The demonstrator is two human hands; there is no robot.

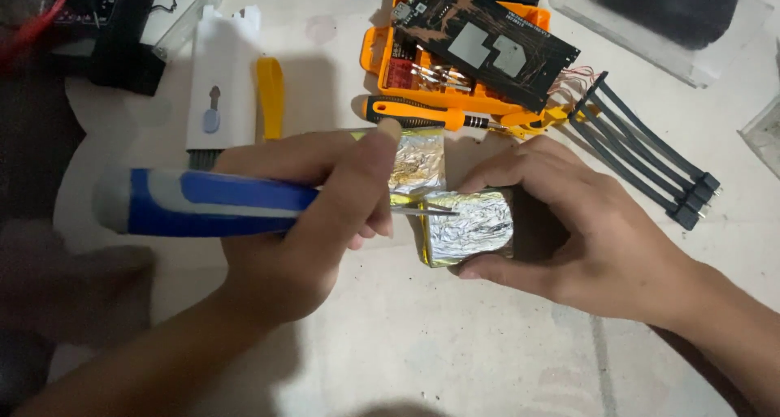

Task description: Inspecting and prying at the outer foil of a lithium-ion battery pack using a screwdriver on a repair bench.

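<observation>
Gripped in the left hand (pixel 317 222) is a blue-and-white-handled screwdriver (pixel 203 203), the fingers closed fully round its handle and the thumb laid along the top; its thin metal blade is pressed against the near edge of a foil-wrapped pouch cell (pixel 470 226). That cell is held by the right hand (pixel 569 222), whose grip is curled shut over its far and right sides, the thumb beneath and the fingertips on top. A second foil-wrapped cell (pixel 418 164) lies just behind, touching the first, partly hidden by the left thumb. Both cells rest on the pale desk (pixel 455 336). Farther back are seen an orange-handled screwdriver (pixel 422 115), an orange bit case (pixel 455 80) with a dark circuit board (pixel 496 47) laid over it, a bundle of grey cables (pixel 642 153) and a yellow pry tool (pixel 270 96)
</observation>
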